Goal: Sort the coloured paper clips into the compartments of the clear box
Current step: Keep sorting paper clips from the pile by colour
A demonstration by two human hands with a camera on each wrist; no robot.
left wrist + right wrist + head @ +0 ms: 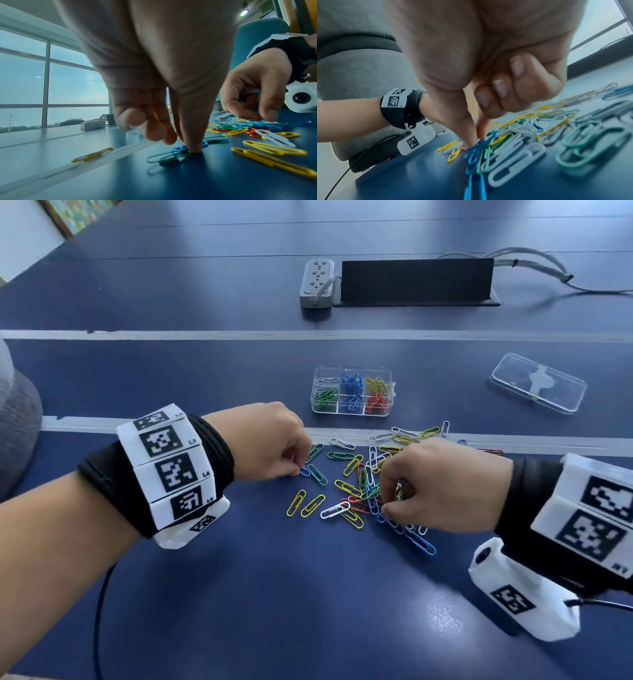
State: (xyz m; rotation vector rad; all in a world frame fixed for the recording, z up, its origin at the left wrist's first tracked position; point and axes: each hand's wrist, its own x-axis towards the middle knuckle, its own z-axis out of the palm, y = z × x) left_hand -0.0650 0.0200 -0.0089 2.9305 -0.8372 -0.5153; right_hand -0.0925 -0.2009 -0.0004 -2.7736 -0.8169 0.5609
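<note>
Loose paper clips (359, 484) in several colours lie scattered on the blue table. Behind them stands the clear box (352, 412), with white, blue, yellow, green and red clips in separate compartments. My left hand (301, 470) is at the pile's left edge. Its thumb and forefinger (187, 147) pinch a blue clip (179, 148) against the table, beside a green clip (168, 157). My right hand (383, 503) reaches into the middle of the pile, its other fingers curled. There its thumb and forefinger (473, 143) pinch a blue clip (471, 155) among tangled ones.
The box's clear lid (537, 383) lies to the right of the box. A power strip (317, 282), a black stand (416, 280) and cables (534, 258) sit at the back. A grey cushion-like object (17, 422) is at the left edge.
</note>
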